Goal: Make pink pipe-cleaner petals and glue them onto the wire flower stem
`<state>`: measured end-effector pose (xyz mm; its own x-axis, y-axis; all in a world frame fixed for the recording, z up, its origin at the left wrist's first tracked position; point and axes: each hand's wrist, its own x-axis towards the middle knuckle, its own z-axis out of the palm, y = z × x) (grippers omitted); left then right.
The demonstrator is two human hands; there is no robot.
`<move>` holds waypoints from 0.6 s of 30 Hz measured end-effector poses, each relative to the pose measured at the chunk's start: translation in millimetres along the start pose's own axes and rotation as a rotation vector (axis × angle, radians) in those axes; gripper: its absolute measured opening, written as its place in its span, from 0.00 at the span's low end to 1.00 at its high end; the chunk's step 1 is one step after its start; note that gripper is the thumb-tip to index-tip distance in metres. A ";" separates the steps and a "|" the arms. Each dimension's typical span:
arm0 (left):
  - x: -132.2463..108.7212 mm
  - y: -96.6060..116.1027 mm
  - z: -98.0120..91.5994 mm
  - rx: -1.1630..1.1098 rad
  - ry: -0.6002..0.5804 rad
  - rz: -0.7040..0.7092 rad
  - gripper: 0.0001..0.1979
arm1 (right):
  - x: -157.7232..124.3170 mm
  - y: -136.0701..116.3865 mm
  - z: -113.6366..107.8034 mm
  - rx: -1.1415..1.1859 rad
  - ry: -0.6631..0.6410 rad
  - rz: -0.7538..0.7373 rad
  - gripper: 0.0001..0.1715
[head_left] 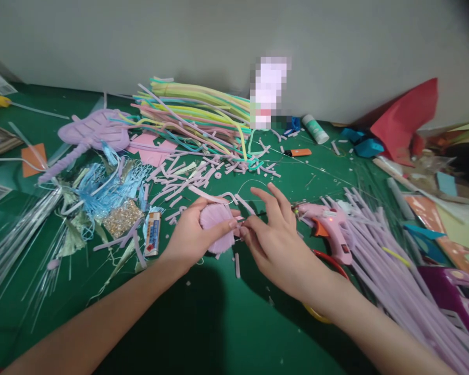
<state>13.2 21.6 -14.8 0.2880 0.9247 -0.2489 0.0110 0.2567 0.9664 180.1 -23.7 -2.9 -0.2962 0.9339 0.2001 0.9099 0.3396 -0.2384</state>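
Observation:
A round, fuzzy lilac piece (218, 229) is held by my left hand (193, 233), its thumb pressed across the front and fingers behind. My right hand (271, 234) meets it at the right side, thumb and index finger pinched together on something thin that I cannot make out; its other fingers are raised. A lilac strip (207, 195) extends from the top of the round piece. Fine wire loops above my right hand. Short cut lilac pieces (180, 179) lie scattered just beyond both hands on the green table (187, 323).
Right of my hands lie a pink glue gun (334, 229) and long lilac stems (391, 276). Blue tassels (121, 182), gold beads (121, 219) and a glue-stick box (152, 233) lie left. Behind are coloured stems (203, 109) and an orange lighter (299, 152).

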 end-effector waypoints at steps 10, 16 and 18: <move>-0.2 -3.4 -3.9 0.012 0.063 0.061 0.22 | -2.6 -6.8 -1.9 -0.047 0.133 -0.109 0.18; 0.6 -4.0 -2.6 -0.091 0.113 0.012 0.22 | -2.3 -11.5 -1.2 -0.180 0.351 -0.180 0.05; -0.1 -3.6 -1.2 -0.077 0.147 0.006 0.21 | -2.3 -14.8 0.2 -0.207 0.396 -0.215 0.05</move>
<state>12.0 20.9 -18.3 0.1443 0.9561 -0.2552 -0.0656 0.2665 0.9616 167.3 -30.8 0.1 -0.3867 0.7176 0.5793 0.8908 0.4532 0.0333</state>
